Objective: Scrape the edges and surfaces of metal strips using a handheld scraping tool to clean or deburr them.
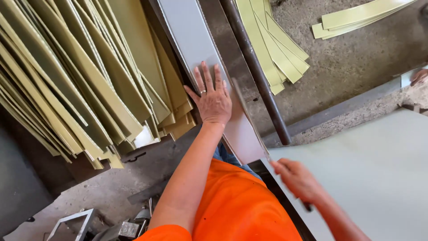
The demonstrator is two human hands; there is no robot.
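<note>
Lengthwise, grey panel strip [196, 49] running from upper left, near the top edge, down to lower right, long axis tilted slightly off vertical, lying beside 1 dark pipe [256, 71]. Left hand [211, 100] pressed flat on it, fingers [206, 76] spread and straight, gripping nothing. Right hand [296, 178] at the strip's lower end, fingers curled closed around a thin blade-like tool [249, 118] laid along the strip's right edge. Stacked yellow-green strips [80, 80] just left; pale sheet [379, 178] at right.

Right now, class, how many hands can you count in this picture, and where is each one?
3. The left hand lies flat on the grey panel. The right hand grips a thin blade at the panel's edge. Another person's hand shows partly at the right frame edge; others may be hidden.
</note>
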